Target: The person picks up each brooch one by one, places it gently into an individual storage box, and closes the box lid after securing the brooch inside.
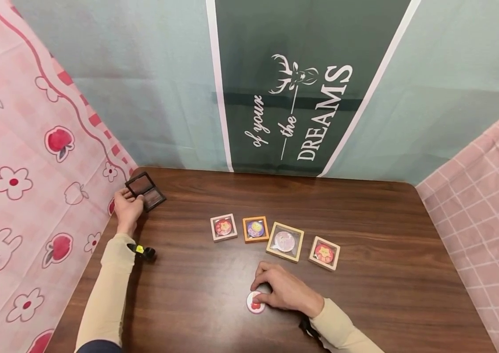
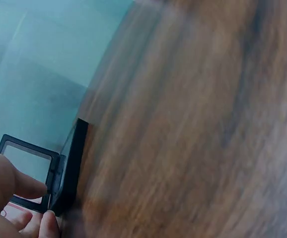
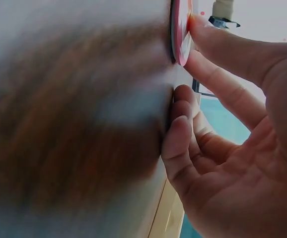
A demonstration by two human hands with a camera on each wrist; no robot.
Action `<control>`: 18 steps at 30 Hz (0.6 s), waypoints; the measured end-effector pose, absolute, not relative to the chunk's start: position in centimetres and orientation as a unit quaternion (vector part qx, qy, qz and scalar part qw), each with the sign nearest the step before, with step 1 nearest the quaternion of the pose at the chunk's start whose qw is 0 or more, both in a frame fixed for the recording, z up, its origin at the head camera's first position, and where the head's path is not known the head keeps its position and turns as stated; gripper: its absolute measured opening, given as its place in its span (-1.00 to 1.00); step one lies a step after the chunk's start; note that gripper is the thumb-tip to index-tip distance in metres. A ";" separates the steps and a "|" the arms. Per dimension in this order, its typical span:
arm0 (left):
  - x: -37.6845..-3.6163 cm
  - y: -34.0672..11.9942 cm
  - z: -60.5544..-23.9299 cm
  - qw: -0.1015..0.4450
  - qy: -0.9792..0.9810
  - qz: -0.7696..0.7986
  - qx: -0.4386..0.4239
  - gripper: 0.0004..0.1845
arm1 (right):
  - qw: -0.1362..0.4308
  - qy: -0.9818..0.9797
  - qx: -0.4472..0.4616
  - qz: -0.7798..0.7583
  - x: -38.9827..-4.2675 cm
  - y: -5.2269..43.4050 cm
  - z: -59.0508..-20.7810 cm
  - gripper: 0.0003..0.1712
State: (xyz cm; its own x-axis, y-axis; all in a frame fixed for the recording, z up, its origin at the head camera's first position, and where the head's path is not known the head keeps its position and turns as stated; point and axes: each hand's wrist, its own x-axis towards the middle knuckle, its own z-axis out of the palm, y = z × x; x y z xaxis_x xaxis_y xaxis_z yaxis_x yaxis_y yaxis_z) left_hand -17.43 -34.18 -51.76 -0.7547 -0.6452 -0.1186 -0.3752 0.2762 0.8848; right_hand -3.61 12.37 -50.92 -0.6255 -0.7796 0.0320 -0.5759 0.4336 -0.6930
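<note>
At the table's far left corner my left hand [image 1: 129, 208] grips a black display frame [image 1: 146, 190] that stands unfolded like a book, with clear panes. In the left wrist view, thumb and fingers hold the frame [image 2: 71, 168] near its hinge. Front and centre, my right hand [image 1: 282, 287] pinches a round white badge [image 1: 256, 305] with a red print, thumb on its face and index finger at its edge. The right wrist view shows the badge [image 3: 182, 34] edge-on; the other fingers curl beside it. I cannot tell whether the badge is lifted off the table.
Beyond the right hand, framed badges lie in a row: a pink frame [image 1: 223, 227], an orange frame [image 1: 255, 239], a larger yellow frame [image 1: 285, 257] and a cream frame [image 1: 324, 253]. The brown table [image 1: 386, 304] meets cloth-covered walls at its back and sides.
</note>
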 end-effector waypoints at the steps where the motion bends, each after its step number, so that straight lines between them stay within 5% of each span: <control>1: -17.5 -34.2 -51.8 0.132 -0.794 -0.499 0.321 -0.38 | 0.150 0.834 -0.407 -0.343 -3.6 12.4 -50.9 -0.86; 18: -17.5 -36.2 -52.3 0.110 -0.856 -0.430 0.264 -0.64 | 0.174 0.839 -0.397 -0.328 -3.8 12.1 -50.7 -0.84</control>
